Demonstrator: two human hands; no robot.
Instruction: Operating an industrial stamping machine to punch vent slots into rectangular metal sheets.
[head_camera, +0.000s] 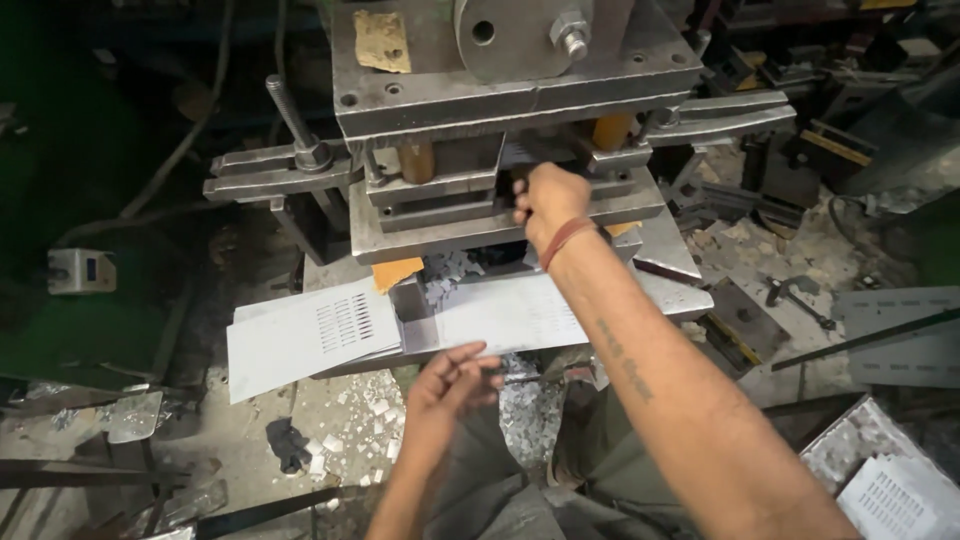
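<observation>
A heavy steel press die (470, 190) fills the upper middle of the head view. My right hand (548, 200) reaches into the gap of the die, fingers curled at the die's front face; whether it grips anything there is hidden. A thin grey metal sheet (500, 315) lies across the press bed below it. My left hand (452, 385) hovers at the near edge of that sheet, fingers apart and touching its rim. A second sheet with punched slots (300, 340) rests to the left, overlapping the bed.
Small metal punch scraps (370, 415) litter the floor under the bed. A tray of scraps and a slotted sheet (885, 470) sit at the lower right. Clamp bars (280, 175) stick out left and right of the die. Tools and metal strips lie at right.
</observation>
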